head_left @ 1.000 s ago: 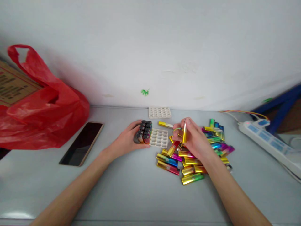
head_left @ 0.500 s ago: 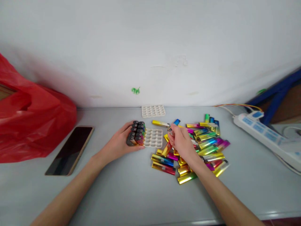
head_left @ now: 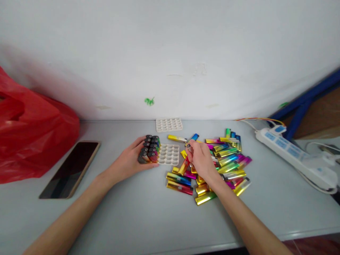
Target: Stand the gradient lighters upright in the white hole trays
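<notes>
My left hand [head_left: 130,160] is wrapped round several upright lighters [head_left: 151,147] with black tops, which stand in two rows at the left part of a white tray [head_left: 170,154] with round holes. My right hand [head_left: 199,156] is closed at the left side of a pile of shiny coloured lighters [head_left: 230,160]. What its fingers pinch is too small and partly hidden to make out. A blue lighter [head_left: 195,136] shows just beyond those fingers. Two lighters, one yellow and blue [head_left: 178,178], one yellow and red [head_left: 180,187], lie before the tray.
A second white tray [head_left: 169,124] lies by the wall. At the left are a red plastic bag [head_left: 34,131] and a dark phone [head_left: 70,170]. A white power strip [head_left: 294,156] with cables lies at the right, near a blue frame [head_left: 301,106].
The whole view has shifted slightly, so that things appear further left. Against the tray and the pile, both hands have hardly moved.
</notes>
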A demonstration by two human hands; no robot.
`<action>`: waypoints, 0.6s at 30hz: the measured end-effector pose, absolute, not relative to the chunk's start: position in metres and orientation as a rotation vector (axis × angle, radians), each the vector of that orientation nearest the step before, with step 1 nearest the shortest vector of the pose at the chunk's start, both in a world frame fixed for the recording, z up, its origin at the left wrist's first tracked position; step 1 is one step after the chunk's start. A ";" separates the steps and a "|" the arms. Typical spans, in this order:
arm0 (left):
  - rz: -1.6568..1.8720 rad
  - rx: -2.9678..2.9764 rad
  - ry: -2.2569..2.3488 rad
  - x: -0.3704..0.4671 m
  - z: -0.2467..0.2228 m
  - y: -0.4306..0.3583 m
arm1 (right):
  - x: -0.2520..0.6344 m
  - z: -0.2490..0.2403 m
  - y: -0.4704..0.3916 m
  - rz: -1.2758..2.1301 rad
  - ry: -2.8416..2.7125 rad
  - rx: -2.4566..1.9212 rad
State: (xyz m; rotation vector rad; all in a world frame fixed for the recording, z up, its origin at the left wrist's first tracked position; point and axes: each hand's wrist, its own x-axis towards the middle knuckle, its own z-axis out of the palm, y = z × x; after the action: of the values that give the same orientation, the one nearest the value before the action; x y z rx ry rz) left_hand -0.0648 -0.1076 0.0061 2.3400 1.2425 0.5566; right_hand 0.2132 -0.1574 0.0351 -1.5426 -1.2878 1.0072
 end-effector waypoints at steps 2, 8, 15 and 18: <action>0.560 2.336 1.247 -0.065 0.007 -0.108 | 0.215 0.032 -0.158 1.004 -1.312 -1.527; 0.589 2.327 1.247 -0.064 0.006 -0.107 | 0.217 0.030 -0.159 1.147 -1.232 -1.410; 0.598 2.371 1.224 -0.062 0.005 -0.108 | 0.221 0.031 -0.159 1.095 -1.383 -1.256; 0.599 2.367 1.217 -0.062 0.003 -0.107 | 0.220 0.033 -0.158 1.150 -1.421 -1.202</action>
State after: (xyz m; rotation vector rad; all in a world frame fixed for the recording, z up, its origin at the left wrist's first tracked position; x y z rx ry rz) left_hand -0.0623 -0.1072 0.0027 2.3671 1.2172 0.5993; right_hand 0.2204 -0.1577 0.0333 -1.2017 -1.4209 1.1498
